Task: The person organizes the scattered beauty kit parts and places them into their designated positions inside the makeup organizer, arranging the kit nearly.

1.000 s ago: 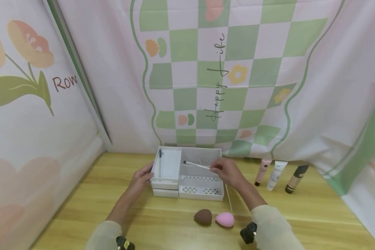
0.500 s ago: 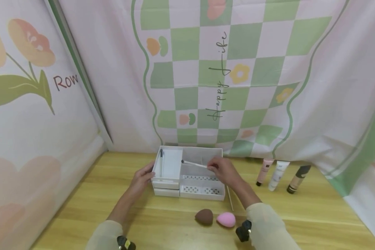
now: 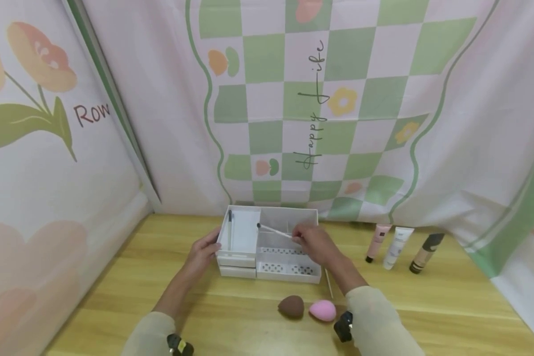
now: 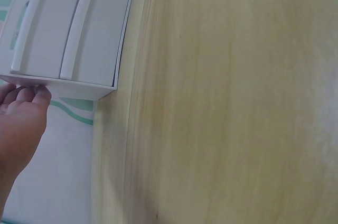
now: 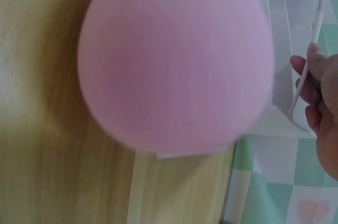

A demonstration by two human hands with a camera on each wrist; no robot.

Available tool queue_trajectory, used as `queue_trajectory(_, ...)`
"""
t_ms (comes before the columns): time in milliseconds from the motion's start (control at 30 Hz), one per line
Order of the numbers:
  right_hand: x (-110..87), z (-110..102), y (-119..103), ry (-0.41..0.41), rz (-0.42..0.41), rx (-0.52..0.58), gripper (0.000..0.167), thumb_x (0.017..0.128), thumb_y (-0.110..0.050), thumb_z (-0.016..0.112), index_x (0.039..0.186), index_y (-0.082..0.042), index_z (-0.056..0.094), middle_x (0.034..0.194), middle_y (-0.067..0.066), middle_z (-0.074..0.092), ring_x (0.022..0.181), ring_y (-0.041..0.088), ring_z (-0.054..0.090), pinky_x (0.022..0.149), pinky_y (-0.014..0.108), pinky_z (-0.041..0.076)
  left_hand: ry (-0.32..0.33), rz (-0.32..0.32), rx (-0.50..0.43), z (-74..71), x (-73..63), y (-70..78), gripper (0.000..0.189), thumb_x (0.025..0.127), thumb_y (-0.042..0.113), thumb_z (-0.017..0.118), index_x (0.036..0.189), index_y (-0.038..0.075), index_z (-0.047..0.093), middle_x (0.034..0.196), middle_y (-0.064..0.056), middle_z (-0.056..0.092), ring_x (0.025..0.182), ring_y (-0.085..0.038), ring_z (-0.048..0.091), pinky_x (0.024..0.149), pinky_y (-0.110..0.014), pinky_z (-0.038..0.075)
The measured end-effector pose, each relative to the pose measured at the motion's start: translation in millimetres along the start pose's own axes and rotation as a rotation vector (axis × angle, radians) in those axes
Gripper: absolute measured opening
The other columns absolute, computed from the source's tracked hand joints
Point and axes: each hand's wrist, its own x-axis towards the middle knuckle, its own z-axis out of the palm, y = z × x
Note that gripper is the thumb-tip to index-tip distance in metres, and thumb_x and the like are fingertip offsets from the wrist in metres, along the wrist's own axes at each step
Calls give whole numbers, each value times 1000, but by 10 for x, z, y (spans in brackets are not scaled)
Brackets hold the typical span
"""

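Note:
A white makeup organizer (image 3: 289,215) with compartments and two front drawers (image 4: 97,34) stands at the back of the table. My left hand (image 3: 204,248) holds its left side near the front corner; in the left wrist view the fingertips (image 4: 41,94) are against the side wall. My right hand (image 3: 316,244) pinches a slim makeup brush (image 3: 273,230) by its white handle, above the back right compartment. The dark brush tip points left. In the right wrist view the handle (image 5: 318,20) runs between thumb and fingers. Another dark-tipped brush (image 3: 230,230) lies in the upper left tray.
A brown makeup sponge (image 3: 291,307) and a pink one (image 3: 322,310) lie before the organizer. A thin stick (image 3: 329,284) lies at its right. Further right stand a pink tube (image 3: 377,243), a white tube (image 3: 398,248) and a beige bottle with a dark cap (image 3: 426,253).
My right hand has shifted slightly left with the brush over the organizer. My left hand stays at the organizer's side. The head view has moved a little.

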Motion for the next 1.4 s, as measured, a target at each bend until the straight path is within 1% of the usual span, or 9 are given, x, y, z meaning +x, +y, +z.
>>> queue_trajectory(233, 8, 46, 29, -15, -89, -9, 8, 92, -6, 68, 97, -5, 74, 89, 6, 75, 85, 24, 70, 79, 40, 62, -11, -10, -4, -2, 6, -10, 58, 101, 0, 42, 156, -7, 23, 168, -24, 17, 156, -40, 22, 117, -25, 40)
queue_trajectory(433, 25, 34, 64, -41, -75, -67, 12, 92, -4, 67, 99, -5, 77, 89, 7, 76, 85, 25, 71, 80, 42, 62, -8, -13, 25, -14, -10, 27, 59, 102, 2, 41, 157, -7, 23, 168, -24, 16, 156, -41, 21, 121, -35, 35)
queue_trajectory(533, 40, 21, 53, -64, -67, -79, 13, 92, -3, 66, 99, -5, 77, 90, 8, 77, 86, 26, 72, 82, 43, 62, -8, -16, 23, -23, -2, 32, 58, 102, 2, 41, 157, -6, 22, 169, -24, 16, 156, -40, 21, 120, -33, 36)
queue_trajectory(767, 31, 14, 9, -116, -19, -102, 16, 92, -3, 65, 102, -5, 77, 97, 12, 78, 91, 28, 73, 86, 43, 63, -9, -20, 5, -28, 6, 12, 59, 101, 0, 41, 157, -7, 23, 168, -23, 17, 156, -39, 23, 114, -20, 43)
queue_trajectory(833, 31, 26, 10, -118, -26, -122, 16, 91, -2, 66, 101, -6, 78, 96, 11, 79, 90, 27, 73, 85, 42, 63, -9, -14, 5, -22, 2, 14, 59, 101, 0, 42, 156, -7, 22, 168, -24, 16, 156, -40, 22, 112, -16, 44)
queue_trajectory(933, 29, 50, 20, -130, -38, -152, 16, 89, -1, 67, 96, -9, 79, 88, 6, 78, 80, 21, 69, 75, 37, 62, 3, -11, -9, -9, 0, 16, 59, 101, -1, 41, 156, -8, 23, 168, -25, 17, 155, -40, 22, 107, -12, 46)
queue_trajectory(1067, 11, 76, 16, -166, -35, -171, 14, 90, -2, 68, 84, -12, 77, 74, 0, 70, 66, 12, 55, 62, 28, 52, 9, -11, -8, 4, 7, 26, 59, 100, -2, 41, 156, -8, 24, 167, -25, 18, 155, -40, 22, 106, -11, 46)
queue_trajectory(1267, -3, 96, -13, -206, -15, -158, 23, 90, -2, 69, 70, -14, 70, 66, -3, 61, 62, 10, 47, 57, 23, 45, -1, -10, -9, -4, 8, 19, 59, 100, -2, 41, 156, -8, 22, 168, -26, 15, 156, -40, 19, 115, -21, 40)
queue_trajectory(1400, -2, 109, -15, -217, -8, -154, 22, 88, -2, 70, 71, -16, 73, 69, -4, 66, 63, 9, 51, 59, 23, 48, -6, -11, -17, -8, -6, 9, 58, 101, -3, 40, 156, -9, 21, 168, -25, 16, 155, -40, 20, 110, -14, 44)
